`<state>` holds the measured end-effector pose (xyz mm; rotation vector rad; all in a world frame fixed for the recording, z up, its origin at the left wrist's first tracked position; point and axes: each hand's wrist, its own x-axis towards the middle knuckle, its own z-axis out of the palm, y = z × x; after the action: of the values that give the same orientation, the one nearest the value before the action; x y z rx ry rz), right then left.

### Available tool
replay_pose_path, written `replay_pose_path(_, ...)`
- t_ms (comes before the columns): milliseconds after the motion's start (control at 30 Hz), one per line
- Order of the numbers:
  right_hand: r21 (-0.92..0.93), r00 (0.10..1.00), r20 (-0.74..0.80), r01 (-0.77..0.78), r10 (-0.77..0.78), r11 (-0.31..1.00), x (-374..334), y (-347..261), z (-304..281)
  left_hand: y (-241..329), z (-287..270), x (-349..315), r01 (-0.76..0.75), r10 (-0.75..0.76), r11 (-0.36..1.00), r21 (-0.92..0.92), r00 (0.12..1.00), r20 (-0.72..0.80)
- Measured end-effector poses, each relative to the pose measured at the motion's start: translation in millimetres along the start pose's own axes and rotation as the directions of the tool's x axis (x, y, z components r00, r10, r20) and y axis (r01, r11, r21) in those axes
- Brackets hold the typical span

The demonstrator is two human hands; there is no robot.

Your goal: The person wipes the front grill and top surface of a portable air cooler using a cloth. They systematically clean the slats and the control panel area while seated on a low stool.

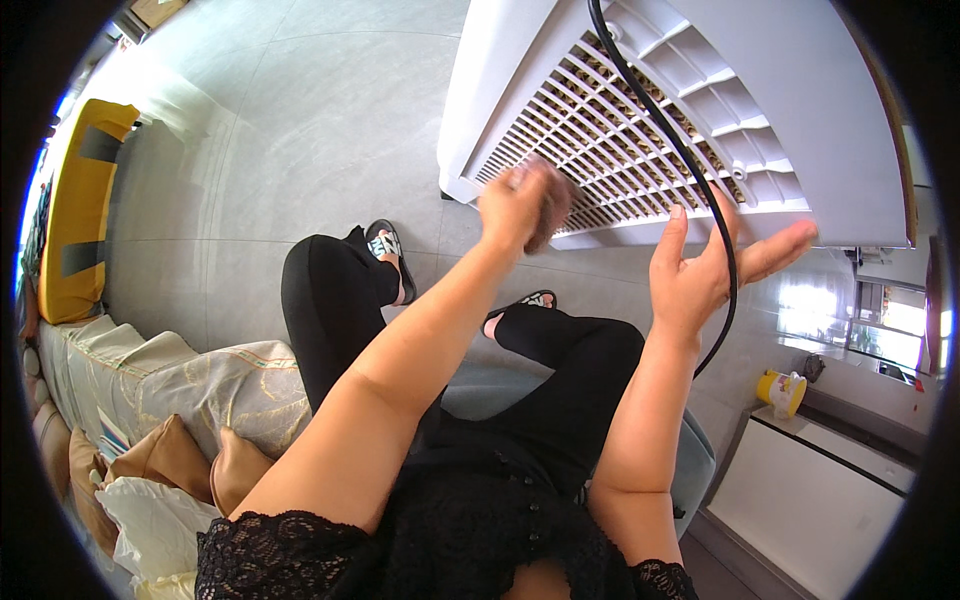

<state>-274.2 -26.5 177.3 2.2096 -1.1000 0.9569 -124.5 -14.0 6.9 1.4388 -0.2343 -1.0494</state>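
A large white appliance (830,120) with a slatted grille (600,150) stands tilted before me; brown honeycomb-like material shows behind the slats. At the grille's lower left corner, my left hand (515,205) is closed round a crumpled brownish cloth (551,210), both smeared by motion. The cloth lies against or just in front of the slats. My right hand (700,275) is open, fingers spread, near the appliance's lower edge, its fingertips overlapping that edge; whether they touch it I cannot tell. A black power cord (665,125) hangs across the grille and past my right hand.
A couch with a patterned cover (190,375) and brown cushions (165,450) is at the left, beside a white plastic bag (155,525). Behind it stands a yellow-and-grey object (85,210). At the right, a yellow bucket (783,393) sits on a white cabinet (810,480).
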Motion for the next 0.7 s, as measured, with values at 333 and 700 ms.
replay_pose_path(333,0.023,0.999,0.034,0.03,-0.031,0.999,0,5,-6,0,21,-7,-0.211,0.184,0.96,-0.182,0.971,-0.154)
replay_pose_path(700,0.049,1.0,-0.016,-0.025,0.025,0.998,0,-2,-3,15,7,-16,-0.185,0.174,0.956,-0.229,0.982,-0.068)
